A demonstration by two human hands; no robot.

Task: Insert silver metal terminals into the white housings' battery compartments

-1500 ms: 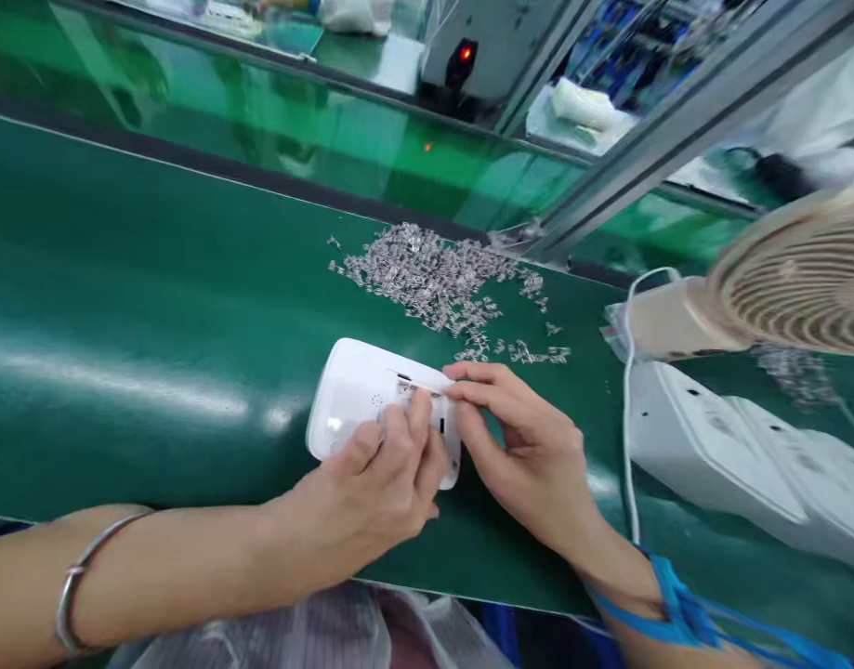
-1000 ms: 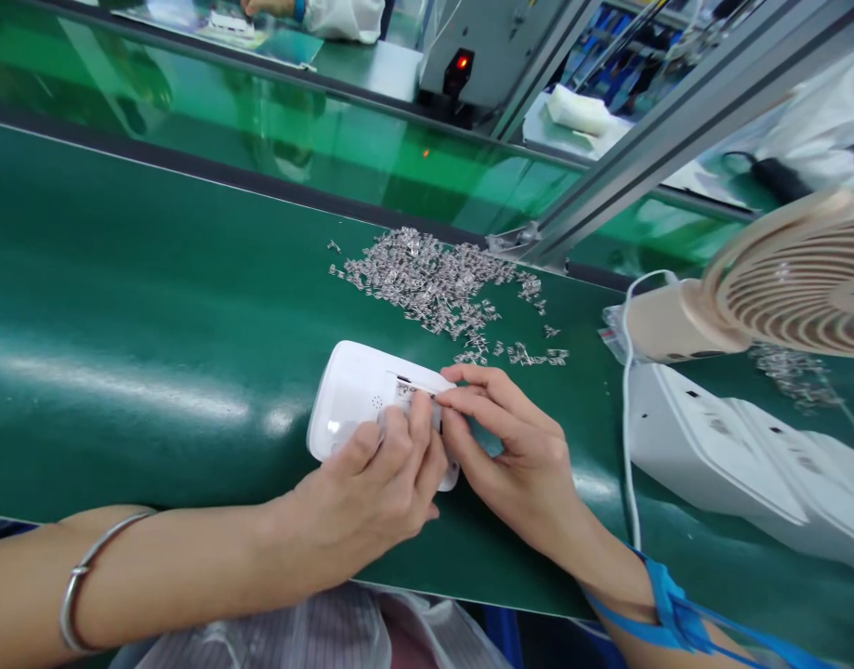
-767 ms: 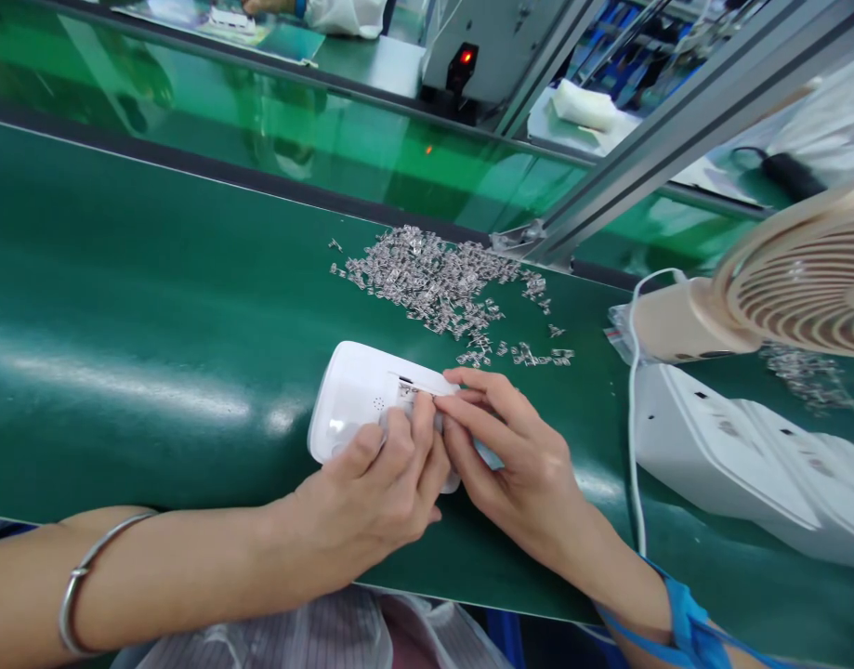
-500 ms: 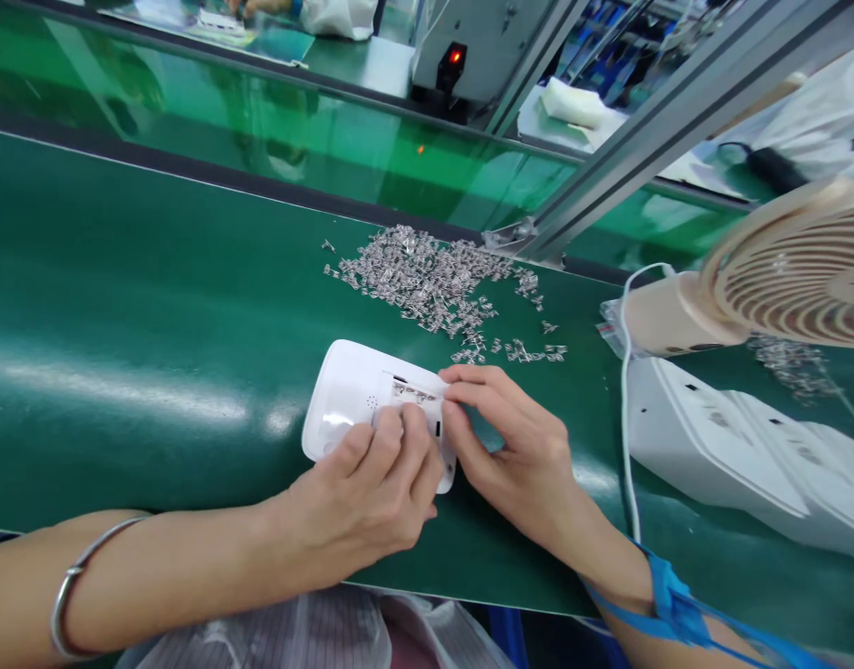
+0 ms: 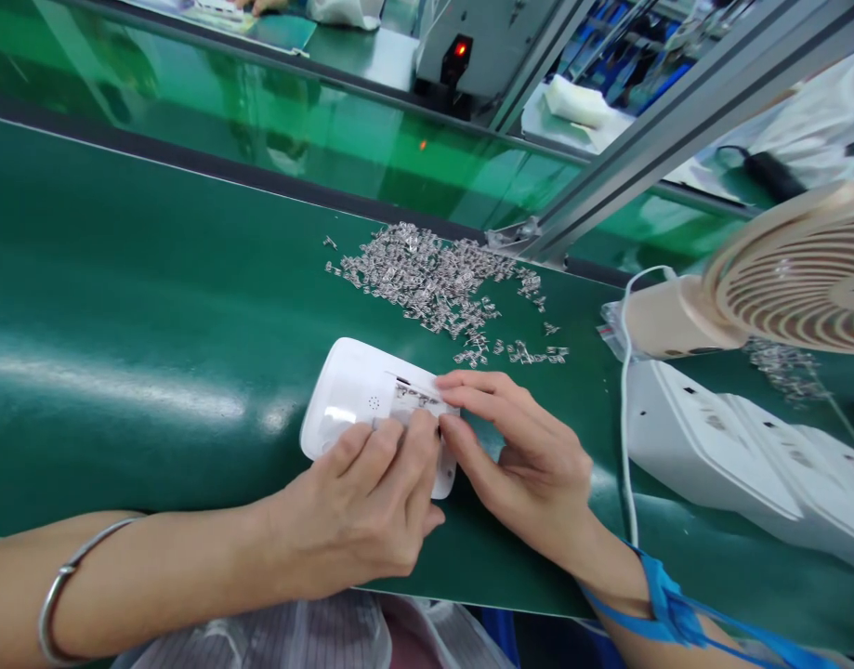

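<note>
A white plastic housing [image 5: 349,386] with rounded corners lies on the green work surface, its slotted compartment facing up. Small metal contacts [image 5: 411,394] show inside that compartment. My left hand [image 5: 371,511] bends over the lower part of the housing, fingers curled and closed with the tips down at the compartment. What the tips pinch or press is hidden. At the right edge, my right hand [image 5: 517,451] grips the housing between thumb and fingers. Beyond the housing spreads a loose pile of small metal spring clips [image 5: 427,279].
A beige fan [image 5: 795,279] stands at right, with a white cable [image 5: 627,418] running down beside it. Several white housings [image 5: 705,455] are lined up below the fan. A metal post [image 5: 650,139] rises behind the pile. Across the glossy green strip, a co-worker's hand [image 5: 263,6] shows.
My left fingers have shifted slightly at the compartment, and my right hand has moved a little to the right along the housing's edge. The housing has barely moved.
</note>
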